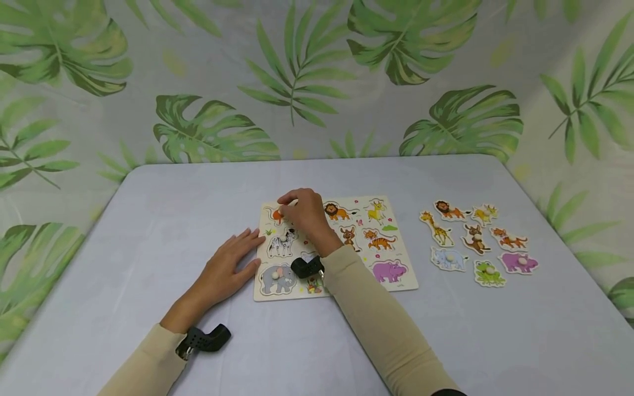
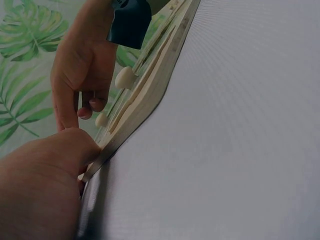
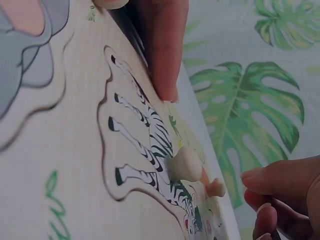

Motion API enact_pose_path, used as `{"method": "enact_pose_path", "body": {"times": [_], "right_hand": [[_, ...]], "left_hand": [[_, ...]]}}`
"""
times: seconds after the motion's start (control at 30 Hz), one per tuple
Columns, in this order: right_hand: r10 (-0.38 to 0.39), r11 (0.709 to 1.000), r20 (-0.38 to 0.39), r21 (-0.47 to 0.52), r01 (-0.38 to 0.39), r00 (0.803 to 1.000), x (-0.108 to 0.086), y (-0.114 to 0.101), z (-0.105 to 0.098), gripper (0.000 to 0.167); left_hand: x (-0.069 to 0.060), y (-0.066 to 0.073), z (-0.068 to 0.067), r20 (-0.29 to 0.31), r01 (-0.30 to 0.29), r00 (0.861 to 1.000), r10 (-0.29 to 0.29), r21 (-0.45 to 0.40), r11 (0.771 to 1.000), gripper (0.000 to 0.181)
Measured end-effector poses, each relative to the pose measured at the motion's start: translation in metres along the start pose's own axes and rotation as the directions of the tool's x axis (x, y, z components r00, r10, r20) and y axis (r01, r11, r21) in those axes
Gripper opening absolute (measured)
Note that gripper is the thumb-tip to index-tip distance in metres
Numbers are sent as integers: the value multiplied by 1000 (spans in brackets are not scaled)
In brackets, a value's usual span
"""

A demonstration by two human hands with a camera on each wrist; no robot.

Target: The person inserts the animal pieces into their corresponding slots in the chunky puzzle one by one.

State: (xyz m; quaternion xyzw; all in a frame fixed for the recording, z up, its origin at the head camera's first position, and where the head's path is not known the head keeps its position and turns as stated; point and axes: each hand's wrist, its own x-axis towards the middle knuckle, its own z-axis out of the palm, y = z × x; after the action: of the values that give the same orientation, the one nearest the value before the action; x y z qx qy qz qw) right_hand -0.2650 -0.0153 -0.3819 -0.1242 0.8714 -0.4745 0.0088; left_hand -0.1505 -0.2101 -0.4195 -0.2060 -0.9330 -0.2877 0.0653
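The wooden puzzle board (image 1: pixel 407 258) lies flat, with the zebra piece (image 1: pixel 281 243), grey elephant piece (image 1: pixel 271 285) and orange animal (image 1: pixel 277 217) along its left side. My right hand (image 1: pixel 305 213) hovers over the orange animal at the upper-left corner. In the right wrist view, its thumb and fingers (image 3: pixel 292 192) are bent, apart from the small knob (image 3: pixel 216 188) and holding nothing visible. My left hand (image 1: pixel 223 270) lies with extended fingers at the board's left edge; the left wrist view shows its thumb (image 2: pixel 75 147) against that edge.
Right of the board lie several loose animal pieces: a lion (image 1: pixel 448 210), giraffe (image 1: pixel 437 229), kangaroo (image 1: pixel 475 240), tiger (image 1: pixel 507 239), hippo (image 1: pixel 515 264), frog (image 1: pixel 487 275), blue elephant (image 1: pixel 446 259) and a yellow horned animal (image 1: pixel 482 213). Leaf-patterned cloth (image 1: pixel 376 121) stands behind the table (image 1: pixel 198 192).
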Motion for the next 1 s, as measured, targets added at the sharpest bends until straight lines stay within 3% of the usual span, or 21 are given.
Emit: {"method": "enact_pose_path", "body": {"times": [0.7, 1.0], "right_hand": [[-22, 1000, 1, -18, 22, 1000, -1, -6, -15, 17], [-21, 999, -5, 30, 21, 1000, -4, -8, -24, 18]], "left_hand": [[0, -1, 1, -1, -5, 1000, 5, -16, 1000, 49], [1, -2, 1, -6, -12, 1000, 12, -21, 1000, 49]]}}
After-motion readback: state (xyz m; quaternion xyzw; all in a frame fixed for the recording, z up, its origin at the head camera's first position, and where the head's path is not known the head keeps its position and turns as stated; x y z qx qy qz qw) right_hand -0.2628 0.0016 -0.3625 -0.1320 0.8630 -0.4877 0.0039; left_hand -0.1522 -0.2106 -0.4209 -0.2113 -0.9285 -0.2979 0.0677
